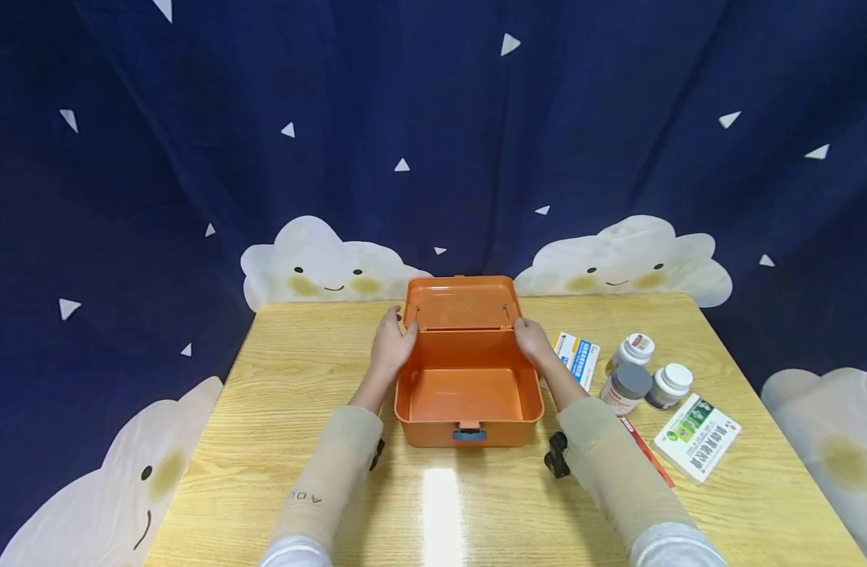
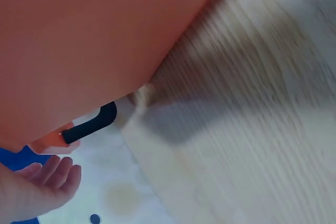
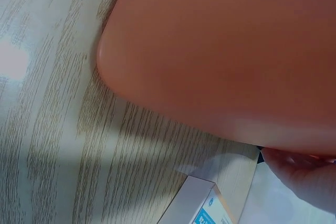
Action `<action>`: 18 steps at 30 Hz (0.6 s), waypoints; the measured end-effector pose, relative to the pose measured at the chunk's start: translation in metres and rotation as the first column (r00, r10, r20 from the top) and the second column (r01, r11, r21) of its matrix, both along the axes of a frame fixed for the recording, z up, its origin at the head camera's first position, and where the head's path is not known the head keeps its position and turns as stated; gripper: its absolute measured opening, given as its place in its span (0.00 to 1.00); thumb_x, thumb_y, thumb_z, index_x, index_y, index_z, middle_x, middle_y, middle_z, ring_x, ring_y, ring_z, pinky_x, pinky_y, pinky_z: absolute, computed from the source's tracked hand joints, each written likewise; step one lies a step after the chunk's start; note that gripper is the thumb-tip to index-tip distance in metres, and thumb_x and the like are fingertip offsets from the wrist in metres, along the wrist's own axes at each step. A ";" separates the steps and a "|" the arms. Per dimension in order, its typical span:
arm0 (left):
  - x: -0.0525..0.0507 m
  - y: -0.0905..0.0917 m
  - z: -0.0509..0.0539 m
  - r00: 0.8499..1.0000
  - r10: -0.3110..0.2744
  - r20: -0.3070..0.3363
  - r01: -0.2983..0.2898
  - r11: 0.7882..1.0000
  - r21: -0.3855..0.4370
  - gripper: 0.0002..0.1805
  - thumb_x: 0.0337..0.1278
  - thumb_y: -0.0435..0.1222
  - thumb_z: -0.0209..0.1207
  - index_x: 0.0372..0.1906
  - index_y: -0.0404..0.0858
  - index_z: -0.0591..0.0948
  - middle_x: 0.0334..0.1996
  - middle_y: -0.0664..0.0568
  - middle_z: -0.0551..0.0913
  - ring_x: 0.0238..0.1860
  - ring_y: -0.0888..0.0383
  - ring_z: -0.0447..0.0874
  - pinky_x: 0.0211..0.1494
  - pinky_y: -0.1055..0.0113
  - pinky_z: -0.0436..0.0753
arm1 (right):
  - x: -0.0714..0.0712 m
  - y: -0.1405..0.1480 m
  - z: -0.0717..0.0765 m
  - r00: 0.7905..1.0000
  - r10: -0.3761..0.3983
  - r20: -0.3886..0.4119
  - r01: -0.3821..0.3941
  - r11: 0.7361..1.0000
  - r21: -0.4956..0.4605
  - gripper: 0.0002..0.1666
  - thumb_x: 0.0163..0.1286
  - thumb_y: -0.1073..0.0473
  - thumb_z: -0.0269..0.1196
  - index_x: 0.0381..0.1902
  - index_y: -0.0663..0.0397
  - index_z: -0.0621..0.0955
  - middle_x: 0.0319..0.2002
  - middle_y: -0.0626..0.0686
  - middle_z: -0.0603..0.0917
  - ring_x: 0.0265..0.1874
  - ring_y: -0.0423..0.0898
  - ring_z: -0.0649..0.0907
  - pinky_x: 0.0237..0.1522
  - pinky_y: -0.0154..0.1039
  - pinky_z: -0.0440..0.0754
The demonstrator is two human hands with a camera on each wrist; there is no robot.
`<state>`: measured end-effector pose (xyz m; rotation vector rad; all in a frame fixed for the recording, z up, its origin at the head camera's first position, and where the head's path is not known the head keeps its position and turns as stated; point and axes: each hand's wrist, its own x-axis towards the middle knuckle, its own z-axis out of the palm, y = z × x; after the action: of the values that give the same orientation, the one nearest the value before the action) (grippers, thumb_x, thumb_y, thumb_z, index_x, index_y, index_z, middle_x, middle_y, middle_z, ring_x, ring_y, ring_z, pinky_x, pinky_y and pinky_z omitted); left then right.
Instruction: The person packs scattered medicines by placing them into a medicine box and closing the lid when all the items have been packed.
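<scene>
An orange plastic storage box (image 1: 433, 435) stands on the table, its lid (image 1: 461, 305) swung back and its inside bare. A blue-grey latch (image 1: 469, 432) is at the front. My left hand (image 1: 392, 342) is at the back left corner, thumb by the rim; in the left wrist view its loosely bent fingers (image 2: 60, 174) are apart from the box wall (image 2: 100, 40), near a dark handle (image 2: 92, 125). My right hand (image 1: 534, 342) holds the back right corner near the hinge. In the right wrist view those fingers (image 3: 299, 174) lie against the box, their tips partly hidden.
Right of the box lie a blue-and-white medicine box (image 1: 580, 358), three bottles, one with a grey lid (image 1: 630, 380), a white-and-green medicine box (image 1: 697, 437) and a red item (image 1: 646, 450) partly under my sleeve. A dark blue curtain (image 1: 461, 142) hangs behind the table (image 1: 298, 354).
</scene>
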<state>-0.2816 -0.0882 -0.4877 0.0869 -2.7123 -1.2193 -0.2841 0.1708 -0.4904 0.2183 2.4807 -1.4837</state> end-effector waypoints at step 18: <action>0.060 -0.014 0.014 0.994 -0.094 0.058 0.110 0.816 -0.568 0.31 0.56 0.50 0.50 0.58 0.34 0.66 0.47 0.40 0.74 0.45 0.42 0.71 0.45 0.48 0.70 | 0.000 -0.001 0.002 1.000 0.001 -0.015 -0.001 1.000 0.010 0.32 0.72 0.53 0.30 0.64 0.71 0.61 0.61 0.68 0.65 0.57 0.59 0.68 0.57 0.53 0.65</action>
<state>-0.2217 -0.1020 -0.4734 -0.1224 -3.0093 -0.3699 -0.2839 0.1697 -0.4885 0.2084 2.4998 -1.4778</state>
